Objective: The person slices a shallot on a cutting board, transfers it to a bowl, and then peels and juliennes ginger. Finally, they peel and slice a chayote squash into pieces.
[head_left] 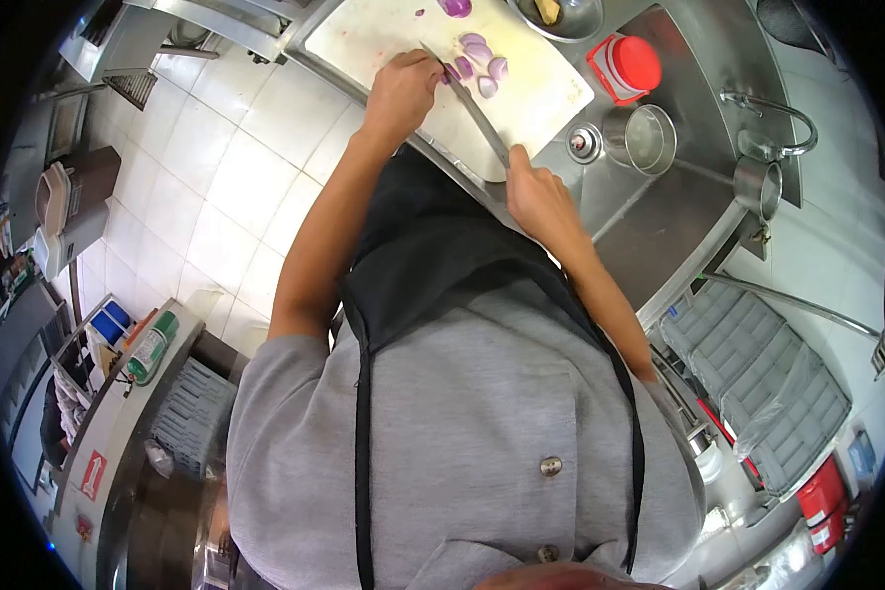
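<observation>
My right hand [541,200] is wrapped round the handle of a long knife [482,121], whose blade reaches up and left across the white cutting board [536,118]. At the blade's far end, my left hand [404,93] has its fingers pressed together on a small purple onion piece [449,73], partly hidden by the fingers. Several onion pieces [478,54] lie on the board just beyond the blade. A larger purple onion part [455,7] shows at the top edge of the view.
Right of the board are a red-lidded container [637,64], a metal pot [649,141] and a sink with a faucet [801,128]. A metal bowl [572,18] stands at the board's far edge. A counter with a green bottle [152,348] is at lower left.
</observation>
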Demonstrator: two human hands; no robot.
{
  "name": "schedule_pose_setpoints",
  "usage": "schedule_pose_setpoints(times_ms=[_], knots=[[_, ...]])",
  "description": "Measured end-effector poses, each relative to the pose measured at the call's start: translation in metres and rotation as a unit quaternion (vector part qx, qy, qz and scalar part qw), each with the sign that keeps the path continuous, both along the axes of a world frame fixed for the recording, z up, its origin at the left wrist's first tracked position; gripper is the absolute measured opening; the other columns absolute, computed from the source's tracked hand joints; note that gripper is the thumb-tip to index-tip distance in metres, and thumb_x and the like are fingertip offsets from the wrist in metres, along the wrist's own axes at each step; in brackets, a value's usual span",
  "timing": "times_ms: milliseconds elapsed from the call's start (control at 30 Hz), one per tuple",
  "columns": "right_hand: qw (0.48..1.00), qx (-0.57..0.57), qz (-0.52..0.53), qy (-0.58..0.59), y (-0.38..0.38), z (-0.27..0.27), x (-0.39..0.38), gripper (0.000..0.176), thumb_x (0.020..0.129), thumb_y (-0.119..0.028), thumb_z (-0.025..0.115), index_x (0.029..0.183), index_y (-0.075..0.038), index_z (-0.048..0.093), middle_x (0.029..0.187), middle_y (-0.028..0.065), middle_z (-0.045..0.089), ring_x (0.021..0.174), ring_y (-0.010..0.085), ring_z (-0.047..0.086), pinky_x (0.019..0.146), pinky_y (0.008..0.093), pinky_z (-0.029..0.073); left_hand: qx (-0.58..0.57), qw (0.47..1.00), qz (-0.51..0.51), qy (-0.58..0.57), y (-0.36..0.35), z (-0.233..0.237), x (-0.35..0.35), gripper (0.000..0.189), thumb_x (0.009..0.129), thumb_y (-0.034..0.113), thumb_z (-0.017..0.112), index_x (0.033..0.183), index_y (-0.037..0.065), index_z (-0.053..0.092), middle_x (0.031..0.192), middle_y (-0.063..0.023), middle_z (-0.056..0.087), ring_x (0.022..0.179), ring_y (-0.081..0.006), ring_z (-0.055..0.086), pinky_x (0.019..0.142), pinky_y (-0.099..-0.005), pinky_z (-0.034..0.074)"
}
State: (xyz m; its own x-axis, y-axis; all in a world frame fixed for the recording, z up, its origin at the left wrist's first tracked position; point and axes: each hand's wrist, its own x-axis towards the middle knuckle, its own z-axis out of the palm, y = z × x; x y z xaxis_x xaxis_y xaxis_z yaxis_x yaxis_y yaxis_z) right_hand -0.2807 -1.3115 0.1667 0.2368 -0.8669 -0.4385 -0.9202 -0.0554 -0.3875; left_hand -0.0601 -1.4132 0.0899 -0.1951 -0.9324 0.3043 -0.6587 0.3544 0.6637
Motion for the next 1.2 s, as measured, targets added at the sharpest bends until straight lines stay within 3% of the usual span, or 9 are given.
schedule_pose_setpoints(times_ms=[300, 467, 567, 633, 667, 800, 867, 1067, 1200], knots=[[0.999, 0.018, -0.028, -0.024, 0.000, 0.023, -0.008, 0.021, 0.098, -0.020, 0.052, 0.108, -0.004, 0.042, 0.075, 0.0326, 0.062, 0.078, 0.0562, 0.059, 0.071, 0.0630, 0.043, 0.008, 0.994, 0.074, 0.075, -0.025, 0.031, 0.011, 0.005, 0.079, 0.004, 0.069, 0.084, 0.003, 0.071, 0.084, -0.0144, 0.066, 0.075, -0.0315, 0.066, 0.068, -0.0399, 0.053], [0.995, 0.065, -0.009, -0.082, 0.006, 0.003, -0.014, 0.021, 0.097, -0.020, 0.049, 0.109, -0.004, 0.044, 0.086, 0.0323, 0.065, 0.086, 0.0534, 0.062, 0.077, 0.0616, 0.046, -0.068, 0.997, 0.002, -0.044, -0.114, 0.015, 0.004, 0.022, 0.082, 0.014, 0.074, 0.103, 0.007, 0.071, 0.100, -0.0139, 0.067, 0.085, -0.0296, 0.068, 0.076, -0.0388, 0.055], [0.994, 0.070, -0.031, -0.075, 0.005, 0.007, -0.011, 0.022, 0.098, -0.021, 0.049, 0.110, -0.004, 0.044, 0.088, 0.0331, 0.065, 0.088, 0.0539, 0.062, 0.078, 0.0616, 0.046, 0.014, 0.978, -0.105, -0.180, -0.144, -0.006, 0.001, 0.030, 0.081, 0.022, 0.074, 0.107, 0.008, 0.070, 0.108, -0.0148, 0.065, 0.094, -0.0330, 0.066, 0.084, -0.0436, 0.054], [0.993, 0.076, -0.056, -0.071, 0.006, 0.007, -0.013, 0.022, 0.098, -0.021, 0.049, 0.111, -0.004, 0.044, 0.089, 0.0336, 0.064, 0.089, 0.0543, 0.062, 0.079, 0.0620, 0.046, -0.104, 0.956, -0.136, -0.238, -0.146, 0.005, 0.007, 0.034, 0.080, 0.025, 0.074, 0.109, 0.009, 0.069, 0.108, -0.0156, 0.064, 0.098, -0.0352, 0.065, 0.087, -0.0454, 0.053], [0.993, 0.071, -0.063, -0.070, 0.007, 0.005, -0.015, 0.022, 0.098, -0.020, 0.049, 0.111, -0.004, 0.044, 0.089, 0.0345, 0.064, 0.089, 0.0549, 0.061, 0.080, 0.0622, 0.045, 0.004, 0.965, -0.124, -0.231, -0.143, 0.009, 0.013, 0.032, 0.080, 0.027, 0.074, 0.106, 0.008, 0.070, 0.103, -0.0167, 0.064, 0.095, -0.0359, 0.066, 0.084, -0.0459, 0.053], [0.987, 0.086, -0.085, -0.102, 0.008, 0.008, -0.015, 0.022, 0.099, -0.020, 0.049, 0.111, -0.003, 0.043, 0.090, 0.0361, 0.063, 0.090, 0.0563, 0.060, 0.081, 0.0628, 0.045, 0.030, 0.972, -0.021, -0.232, -0.104, 0.017, 0.028, 0.032, 0.081, 0.030, 0.075, 0.104, 0.007, 0.071, 0.098, -0.0171, 0.065, 0.090, -0.0360, 0.066, 0.081, -0.0454, 0.053], [0.986, 0.086, -0.097, -0.104, 0.007, 0.007, -0.014, 0.022, 0.099, -0.020, 0.049, 0.110, -0.003, 0.043, 0.090, 0.0362, 0.063, 0.090, 0.0563, 0.060, 0.081, 0.0628, 0.045, 0.026, 0.993, 0.066, -0.095, -0.073, 0.009, 0.027, 0.034, 0.081, 0.033, 0.077, 0.102, 0.006, 0.072, 0.094, -0.0172, 0.064, 0.086, -0.0362, 0.065, 0.078, -0.0452, 0.052], [0.989, 0.081, -0.095, -0.080, -0.001, 0.002, -0.011, 0.020, 0.099, -0.019, 0.047, 0.110, -0.003, 0.044, 0.089, 0.0357, 0.064, 0.088, 0.0566, 0.061, 0.079, 0.0634, 0.045, 0.138, 0.983, 0.067, -0.104, -0.006, 0.029, -0.019, 0.033, 0.080, 0.029, 0.079, 0.103, 0.007, 0.073, 0.095, -0.0171, 0.063, 0.087, -0.0351, 0.065, 0.079, -0.0425, 0.053], [0.997, 0.049, -0.058, -0.015, -0.004, 0.015, -0.011, 0.019, 0.098, -0.018, 0.045, 0.110, -0.003, 0.044, 0.087, 0.0345, 0.064, 0.085, 0.0556, 0.062, 0.077, 0.0645, 0.045, -0.001, 0.990, 0.101, -0.095, 0.004, 0.021, -0.016, 0.028, 0.080, 0.024, 0.078, 0.101, 0.007, 0.073, 0.098, -0.0171, 0.064, 0.089, -0.0364, 0.064, 0.081, -0.0418, 0.052]])
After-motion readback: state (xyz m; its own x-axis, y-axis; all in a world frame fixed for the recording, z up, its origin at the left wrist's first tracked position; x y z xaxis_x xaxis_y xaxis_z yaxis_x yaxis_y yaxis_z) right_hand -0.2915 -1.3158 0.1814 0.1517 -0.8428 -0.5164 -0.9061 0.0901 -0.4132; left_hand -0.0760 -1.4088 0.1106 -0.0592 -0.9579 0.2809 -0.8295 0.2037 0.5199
